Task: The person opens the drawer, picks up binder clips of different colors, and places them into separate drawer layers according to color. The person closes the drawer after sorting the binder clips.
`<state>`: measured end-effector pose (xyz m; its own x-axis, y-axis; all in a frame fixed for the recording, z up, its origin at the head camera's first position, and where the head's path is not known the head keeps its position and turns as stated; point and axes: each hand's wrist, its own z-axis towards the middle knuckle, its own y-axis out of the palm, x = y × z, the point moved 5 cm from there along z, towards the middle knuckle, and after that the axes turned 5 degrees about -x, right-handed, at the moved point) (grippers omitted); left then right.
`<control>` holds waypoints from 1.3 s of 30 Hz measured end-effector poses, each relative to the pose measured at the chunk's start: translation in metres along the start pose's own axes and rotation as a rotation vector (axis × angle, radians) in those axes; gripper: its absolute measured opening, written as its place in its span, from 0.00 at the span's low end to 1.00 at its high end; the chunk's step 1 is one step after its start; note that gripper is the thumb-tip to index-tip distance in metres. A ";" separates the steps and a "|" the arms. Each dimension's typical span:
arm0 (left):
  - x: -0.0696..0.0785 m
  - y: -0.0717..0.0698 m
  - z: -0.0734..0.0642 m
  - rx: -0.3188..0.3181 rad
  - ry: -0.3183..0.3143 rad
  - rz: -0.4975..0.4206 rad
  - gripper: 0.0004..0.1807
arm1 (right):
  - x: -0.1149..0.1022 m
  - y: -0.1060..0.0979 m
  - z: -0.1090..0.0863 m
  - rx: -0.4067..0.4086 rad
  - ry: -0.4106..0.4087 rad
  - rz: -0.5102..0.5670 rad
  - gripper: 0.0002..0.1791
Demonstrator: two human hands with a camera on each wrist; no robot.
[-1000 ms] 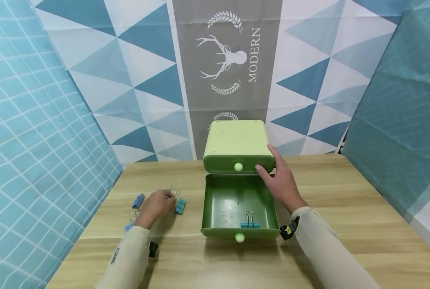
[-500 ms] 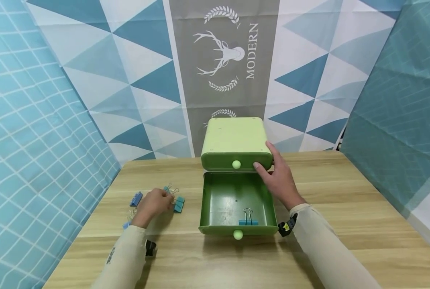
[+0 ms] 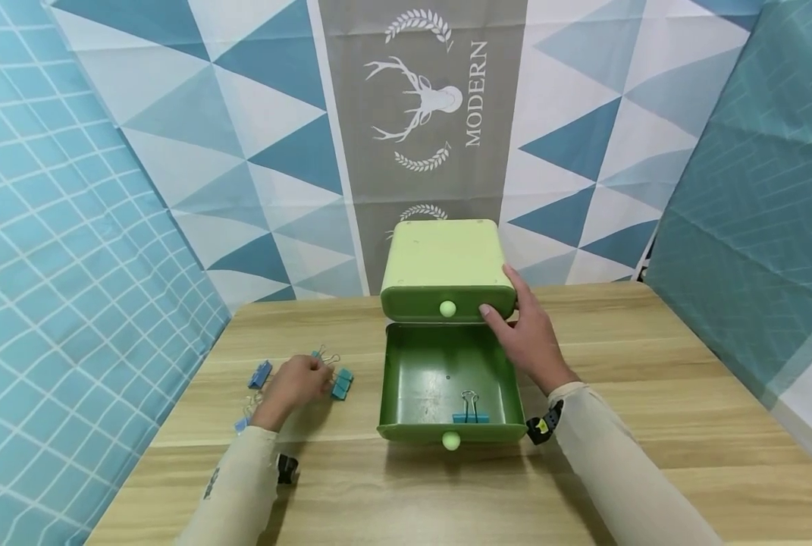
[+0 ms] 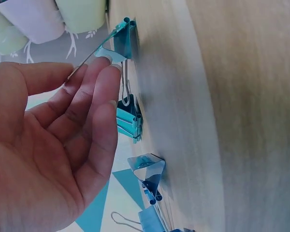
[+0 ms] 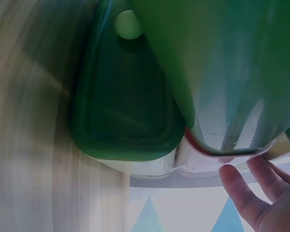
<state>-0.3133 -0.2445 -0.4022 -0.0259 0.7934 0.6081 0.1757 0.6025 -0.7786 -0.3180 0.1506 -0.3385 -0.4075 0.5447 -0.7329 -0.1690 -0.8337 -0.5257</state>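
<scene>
In the left wrist view, my left hand [image 4: 72, 111] pinches the wire handle of a teal binder clip [image 4: 125, 43] between thumb and fingers. That clip's body is close to or on the wooden table. Just beyond the fingers lies another teal binder clip [image 4: 129, 121], partly hidden by the hand in the head view. My right hand [image 3: 534, 341] rests at the right corner of a pale green drawer cabinet [image 3: 446, 254], thumb on the top drawer's front and fingers along the side. Below it, a pulled-out green drawer [image 3: 419, 379] holds one blue-teal binder clip [image 3: 470, 418] near its front wall.
A blue binder clip [image 3: 260, 374] and a lighter blue clip [image 3: 242, 424] lie left of my left hand. In the right wrist view, a shut lower drawer [image 5: 125, 106] with a round knob sits under the pulled-out one. Patterned cloth [image 3: 296, 152] hangs behind the table.
The head view has shifted slightly. Both hands stay in nearly the same places, the left at the teal clip and the right against the cabinet. The drawer remains pulled out.
</scene>
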 end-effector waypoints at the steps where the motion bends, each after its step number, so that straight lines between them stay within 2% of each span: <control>1: 0.001 0.001 0.001 0.000 0.013 0.004 0.20 | 0.000 -0.001 0.000 0.003 -0.001 -0.002 0.42; 5: 0.003 0.001 0.002 0.004 0.040 0.005 0.21 | 0.000 -0.004 0.001 0.014 -0.018 -0.004 0.42; 13: 0.003 -0.005 -0.005 0.050 0.034 -0.054 0.19 | 0.000 0.000 0.000 0.008 -0.031 0.009 0.43; 21: 0.003 -0.005 -0.006 0.071 0.062 -0.174 0.19 | 0.001 0.001 0.000 0.013 -0.040 0.015 0.43; 28: 0.001 -0.001 -0.007 0.069 0.065 -0.341 0.20 | 0.001 0.001 -0.002 0.015 -0.034 0.009 0.43; 32: 0.001 -0.001 -0.010 0.080 0.066 -0.406 0.23 | 0.001 0.002 -0.002 0.012 -0.033 0.009 0.42; 39: 0.008 -0.002 -0.013 0.080 0.109 -0.523 0.25 | 0.001 0.001 -0.002 0.008 -0.027 0.004 0.42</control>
<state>-0.3012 -0.2404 -0.3939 0.0135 0.3749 0.9269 0.0912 0.9227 -0.3746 -0.3172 0.1501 -0.3406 -0.4324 0.5385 -0.7232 -0.1742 -0.8369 -0.5190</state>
